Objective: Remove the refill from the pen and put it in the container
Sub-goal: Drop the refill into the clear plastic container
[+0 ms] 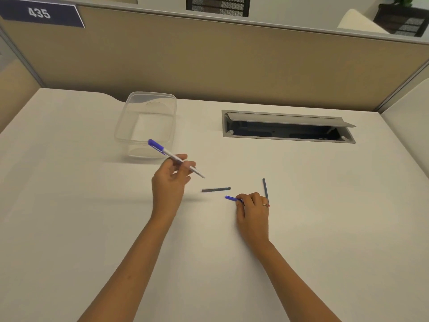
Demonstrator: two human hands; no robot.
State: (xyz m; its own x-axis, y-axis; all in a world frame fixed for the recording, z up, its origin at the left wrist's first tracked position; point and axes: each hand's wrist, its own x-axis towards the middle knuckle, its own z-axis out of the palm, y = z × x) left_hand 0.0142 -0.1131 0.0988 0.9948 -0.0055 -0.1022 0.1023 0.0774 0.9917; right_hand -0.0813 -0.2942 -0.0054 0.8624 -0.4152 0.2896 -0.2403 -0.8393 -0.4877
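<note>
At the far left a clear container (145, 126) is seen on the desk (69, 205), open-topped and seemingly empty. Just in front of it, and overlapping its near rim in this view, a pen (173, 157) is held above the desk by the left hand (171, 177), pinched near its middle between thumb and fingertips; the blue cap end is pointed up toward the container and the pale tip down to the right. Whether a refill remains inside that barrel cannot be told.

Between the hands a short dark piece (216, 189) is found lying flat on the desk, touched by nothing. Further right, a small blue part (232, 198) is gripped in the closed fingers of the right hand (253, 205), which is rested on the desk. Just beyond that hand a thin dark rod (265, 190) is laid almost upright in the view; it is judged to be the refill, out of the pen but not yet in the container.

Such a refill is expected to be very light, slender, slightly flexible and prone to rolling. It is best pinched near its middle, away from the inky tip. At the far right a cable hatch (287, 126) is seen.
</note>
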